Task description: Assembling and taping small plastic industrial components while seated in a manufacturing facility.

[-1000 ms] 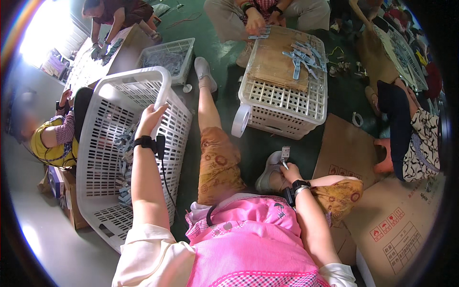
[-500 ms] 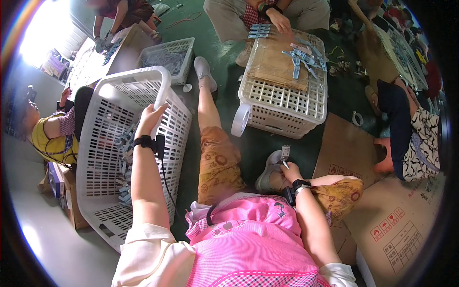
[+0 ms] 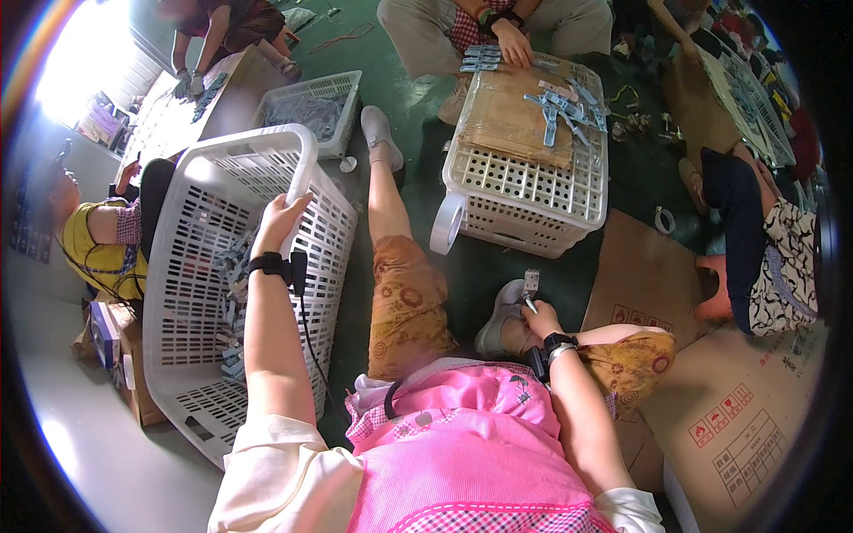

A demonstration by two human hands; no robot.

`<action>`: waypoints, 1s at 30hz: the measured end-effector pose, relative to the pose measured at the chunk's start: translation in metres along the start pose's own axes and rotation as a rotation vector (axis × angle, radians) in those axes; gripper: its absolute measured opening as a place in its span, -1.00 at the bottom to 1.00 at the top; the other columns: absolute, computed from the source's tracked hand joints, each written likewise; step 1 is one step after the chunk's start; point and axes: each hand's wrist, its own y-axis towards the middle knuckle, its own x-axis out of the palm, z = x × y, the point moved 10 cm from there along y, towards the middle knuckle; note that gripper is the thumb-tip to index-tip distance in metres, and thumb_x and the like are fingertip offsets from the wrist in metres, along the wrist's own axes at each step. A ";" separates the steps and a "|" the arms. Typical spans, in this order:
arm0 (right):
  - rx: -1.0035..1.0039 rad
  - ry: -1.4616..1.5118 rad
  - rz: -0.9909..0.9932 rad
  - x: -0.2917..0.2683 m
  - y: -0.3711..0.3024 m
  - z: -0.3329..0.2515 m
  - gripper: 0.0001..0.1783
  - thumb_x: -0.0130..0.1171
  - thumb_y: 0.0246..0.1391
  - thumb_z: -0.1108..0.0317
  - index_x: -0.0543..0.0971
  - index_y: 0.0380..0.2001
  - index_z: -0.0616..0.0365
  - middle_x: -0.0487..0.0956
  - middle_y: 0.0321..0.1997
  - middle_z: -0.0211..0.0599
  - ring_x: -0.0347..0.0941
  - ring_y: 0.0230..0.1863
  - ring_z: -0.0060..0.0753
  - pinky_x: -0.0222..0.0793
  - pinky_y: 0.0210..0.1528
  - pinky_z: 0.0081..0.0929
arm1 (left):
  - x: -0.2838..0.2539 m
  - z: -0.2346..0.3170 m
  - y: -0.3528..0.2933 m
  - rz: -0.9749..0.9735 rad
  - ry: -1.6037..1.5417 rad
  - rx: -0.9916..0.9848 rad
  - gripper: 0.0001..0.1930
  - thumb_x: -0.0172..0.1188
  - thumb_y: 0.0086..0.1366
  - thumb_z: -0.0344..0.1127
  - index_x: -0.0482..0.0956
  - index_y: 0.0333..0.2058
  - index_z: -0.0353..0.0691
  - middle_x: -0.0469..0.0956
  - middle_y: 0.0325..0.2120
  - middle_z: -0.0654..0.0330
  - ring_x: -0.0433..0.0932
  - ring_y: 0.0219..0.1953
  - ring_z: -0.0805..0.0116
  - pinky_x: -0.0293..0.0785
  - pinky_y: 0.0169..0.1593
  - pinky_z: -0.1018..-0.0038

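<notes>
My left hand is closed round the rim of a large white slotted plastic basket, which leans on its side to my left. Grey-blue clips lie inside it, partly hidden by my forearm. Low on the right, beside my bent leg, my right hand grips a small silver-and-white tool with a flat, perforated head. Its thin handle runs into my fingers, and the exact kind cannot be made out.
Ahead, an upturned white crate carries cardboard, blue clips and a co-worker's hand. A tape roll hangs at its corner. Cardboard sheets lie right; another person sits left, and a smaller crate stands behind the basket.
My hands stay where they were. Across from me, the co-worker's hand has shifted slightly left over the cardboard. The person at left has moved a little.
</notes>
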 end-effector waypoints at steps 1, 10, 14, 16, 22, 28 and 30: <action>-0.005 -0.012 0.000 0.000 0.000 0.000 -0.73 0.15 0.06 0.23 0.54 -0.43 0.27 0.58 -0.54 -0.17 0.54 -0.48 -0.26 0.40 -0.37 -0.34 | 0.000 0.000 0.000 0.000 0.000 0.000 -0.57 0.28 0.18 -0.08 0.49 -0.17 -0.33 0.48 -0.48 0.31 0.42 -0.49 0.57 0.34 -0.40 0.62; -0.015 -0.011 -0.003 0.003 0.003 0.004 -0.73 0.15 0.07 0.23 0.54 -0.41 0.27 0.59 -0.53 -0.17 0.55 -0.48 -0.28 0.42 -0.37 -0.36 | 0.000 0.004 -0.002 -0.008 0.032 0.015 -0.55 0.27 0.18 -0.07 0.49 -0.14 -0.35 0.49 -0.45 0.30 0.43 -0.46 0.57 0.35 -0.38 0.62; -0.013 -0.015 -0.010 0.004 0.004 0.005 -0.73 0.14 0.07 0.23 0.54 -0.41 0.28 0.59 -0.53 -0.18 0.55 -0.48 -0.28 0.43 -0.37 -0.36 | -0.002 0.008 -0.005 0.015 0.050 0.014 -0.53 0.28 0.15 -0.06 0.50 -0.16 -0.38 0.52 -0.44 0.24 0.46 -0.43 0.51 0.39 -0.33 0.56; -0.020 -0.025 -0.001 0.003 0.003 0.004 -0.73 0.14 0.07 0.23 0.54 -0.41 0.27 0.59 -0.52 -0.18 0.56 -0.48 -0.27 0.43 -0.37 -0.35 | -0.002 0.009 -0.005 0.018 0.042 0.022 -0.51 0.28 0.13 -0.06 0.51 -0.17 -0.41 0.55 -0.43 0.19 0.50 -0.41 0.45 0.42 -0.29 0.51; 0.031 0.049 -0.051 0.000 -0.002 -0.002 -0.64 0.15 0.02 0.14 0.55 -0.37 0.30 0.55 -0.30 0.21 0.45 -0.16 0.27 0.34 -0.13 -0.03 | 0.000 0.005 -0.004 0.003 0.006 0.007 -0.56 0.27 0.18 -0.07 0.50 -0.16 -0.33 0.49 -0.47 0.30 0.42 -0.48 0.57 0.34 -0.39 0.62; 0.045 0.078 -0.050 -0.002 -0.004 -0.004 -0.65 0.15 0.03 0.16 0.56 -0.35 0.30 0.55 -0.30 0.22 0.46 -0.17 0.27 0.34 -0.13 -0.04 | 0.001 0.005 -0.003 -0.007 0.007 0.006 -0.58 0.27 0.19 -0.07 0.50 -0.17 -0.32 0.49 -0.47 0.31 0.41 -0.48 0.58 0.34 -0.39 0.62; 0.042 0.065 -0.051 -0.003 -0.005 -0.006 -0.65 0.15 0.03 0.16 0.56 -0.34 0.31 0.55 -0.31 0.22 0.46 -0.18 0.27 0.34 -0.13 -0.04 | 0.002 0.007 -0.004 -0.011 0.007 0.004 -0.58 0.26 0.19 -0.07 0.50 -0.17 -0.32 0.49 -0.47 0.31 0.42 -0.46 0.57 0.34 -0.37 0.62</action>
